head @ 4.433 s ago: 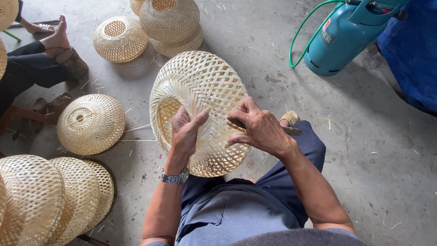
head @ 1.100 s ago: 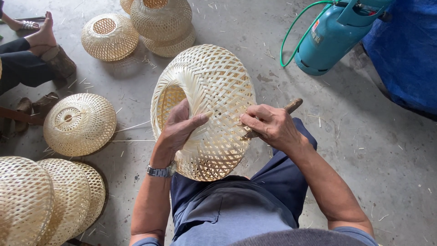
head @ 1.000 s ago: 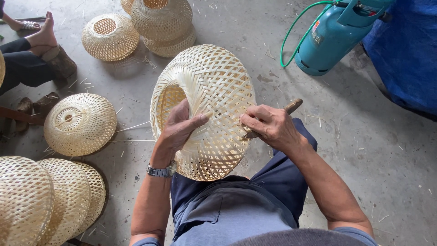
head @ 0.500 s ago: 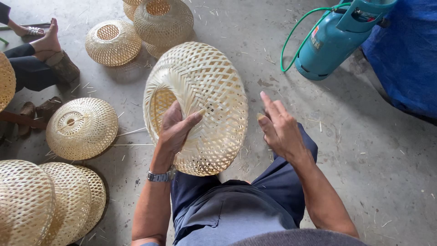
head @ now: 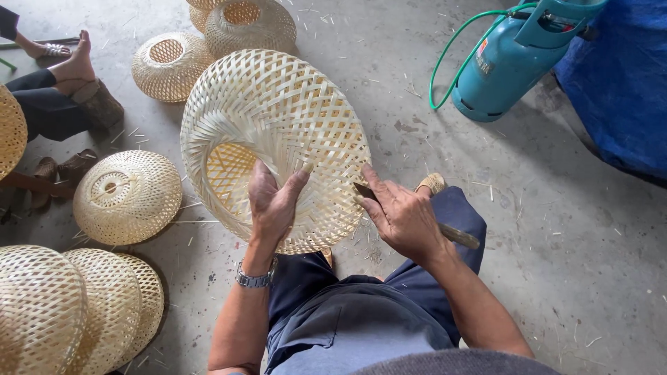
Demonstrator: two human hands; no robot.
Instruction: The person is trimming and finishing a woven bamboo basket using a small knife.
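Over the seated person's lap, a dome-shaped woven bamboo basket [head: 278, 139] is tilted on its side, its round opening turned toward the left and its lower edge near the knees. The left hand [head: 273, 205] lies flat against the weave, fingers spread and thumb hooked over the lower rim, steadying it rather than clenching. The right hand [head: 403, 219] is curled closed around a knife [head: 455, 235] with a wooden handle, whose dark blade tip touches the basket's right edge. A metal wristwatch [head: 254, 279] sits on the left wrist. On the concrete floor [head: 556, 243] to the left rest several more woven domes [head: 127, 196], some stacked at the lower left, others beyond the basket. A teal gas cylinder [head: 504, 66] with a green hose [head: 445, 48] stands at the upper right, beside a blue tarp [head: 618, 83]. Another person's bare foot [head: 73, 66] shows at the far left.
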